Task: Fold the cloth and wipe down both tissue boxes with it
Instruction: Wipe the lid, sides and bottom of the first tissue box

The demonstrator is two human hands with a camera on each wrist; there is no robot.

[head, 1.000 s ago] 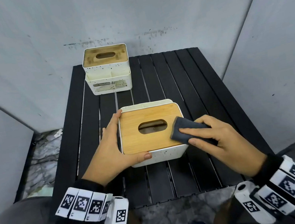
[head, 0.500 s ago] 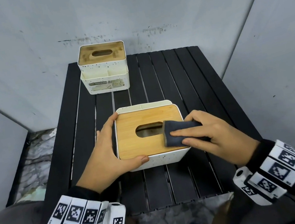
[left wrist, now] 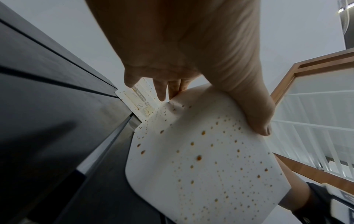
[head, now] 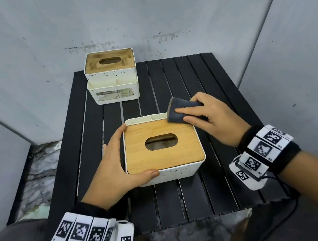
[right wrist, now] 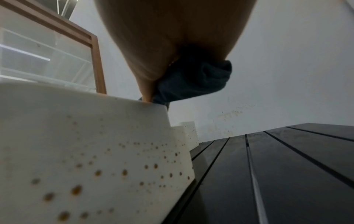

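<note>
Fingers (head: 190, 114) of the right hand (head: 213, 120) curled over and pinching the folded dark grey cloth pad (head: 181, 110), now at the far right corner of the light bamboo lid (head: 159, 154), half a second ago down beside the oval slot (head: 162, 144) and a second ago at the near right edge. Reads as a wiping stroke carried from near to far along the right side of the lid, with the left side probably still to cover (a judgement only). Cloth edge lifted and overhanging the corner, seen bunched under the palm in the right wrist view (right wrist: 193, 81). Fingers of the left hand (head: 118, 170) spread round the left wall, thumb (head: 150, 174) laid on the near rim, bracing the white speckled near tissue box (head: 176, 173) without lifting it. Farther out, on the black slatted bench (head: 200, 83), a second white speckled tissue box with a wooden lid (head: 111, 76) at the far left edge, well apart, apparently untouched. Nothing between the two boxes to hinder the reach across. Grey walls close on three sides; rubble-strewn floor (head: 41, 168) to the left.
</note>
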